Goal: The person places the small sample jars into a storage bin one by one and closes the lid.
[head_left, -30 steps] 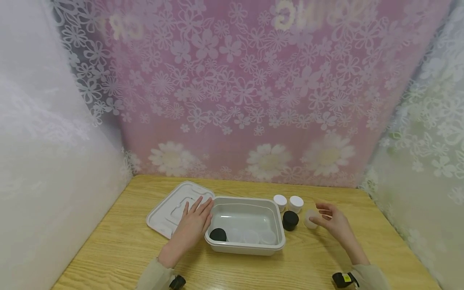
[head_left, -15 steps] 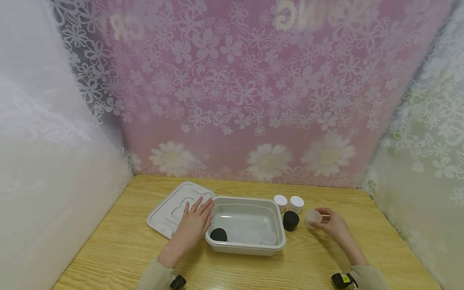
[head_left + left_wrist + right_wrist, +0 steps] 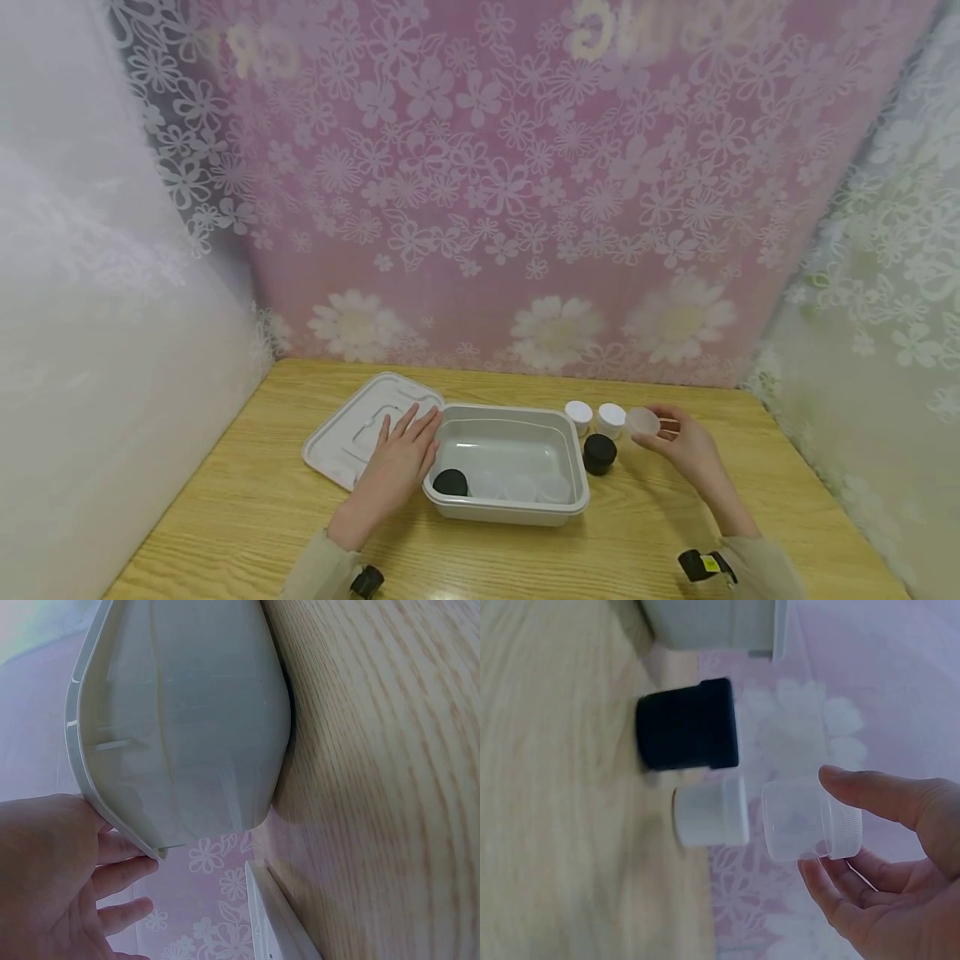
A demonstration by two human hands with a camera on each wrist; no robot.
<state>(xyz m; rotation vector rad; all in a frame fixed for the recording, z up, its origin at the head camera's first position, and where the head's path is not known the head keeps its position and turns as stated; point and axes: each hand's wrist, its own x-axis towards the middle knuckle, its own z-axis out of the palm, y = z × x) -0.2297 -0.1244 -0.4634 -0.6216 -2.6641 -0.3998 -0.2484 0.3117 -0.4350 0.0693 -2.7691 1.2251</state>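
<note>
A clear plastic jar (image 3: 795,819) is pinched between the thumb and fingers of my right hand (image 3: 692,448), raised off the table. Close by on its left stand a black jar (image 3: 599,455) and two white jars, the nearer one (image 3: 611,420) beside the clear jar. My left hand (image 3: 399,458) rests with straight fingers on the left rim of a light grey plastic box (image 3: 510,517); the left wrist view shows the fingers (image 3: 124,877) touching that rim. Inside the box, a black jar (image 3: 451,482) and several clear jars (image 3: 520,488) line the near side.
A light grey lid (image 3: 356,425) lies on the wooden table (image 3: 247,508), left of the box and partly under the left hand's outline. A pink flowered curtain (image 3: 480,208) hangs behind the table, with pale panels at both sides.
My right hand has closed its fingers on the clear jar and lifted it off the table, up toward the white jars. The left hand stays at the box rim.
</note>
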